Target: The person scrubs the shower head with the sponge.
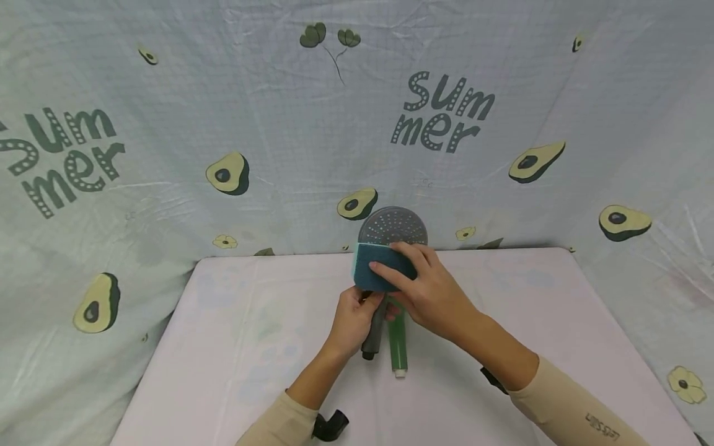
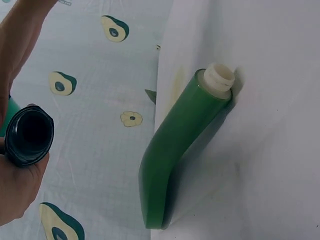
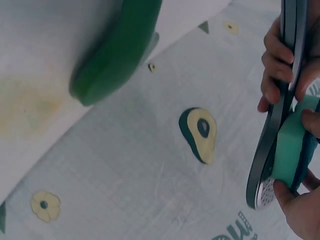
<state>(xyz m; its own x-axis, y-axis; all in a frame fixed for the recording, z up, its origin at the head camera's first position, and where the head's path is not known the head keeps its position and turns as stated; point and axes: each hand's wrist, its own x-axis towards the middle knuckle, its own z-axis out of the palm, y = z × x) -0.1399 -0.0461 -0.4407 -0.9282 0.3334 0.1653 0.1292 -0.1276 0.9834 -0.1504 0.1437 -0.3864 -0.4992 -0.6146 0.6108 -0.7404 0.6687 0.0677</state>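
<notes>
Pale cloth (image 1: 301,136) printed with avocados (image 1: 229,174), flowers (image 1: 687,384) and the word "summer" (image 1: 443,113) hangs along the far, left and right edges of a pinkish table (image 1: 240,347).

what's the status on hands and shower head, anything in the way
Left hand gripping grey shower head; right hand holding sponge at its spray face; nothing seen blocking; green handle lying apart.

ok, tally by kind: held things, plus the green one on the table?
Shower head: 1 (held)
Sponge: 1 (held)
Green handle-shaped piece: 1 (on the table)
Total: 3
</notes>
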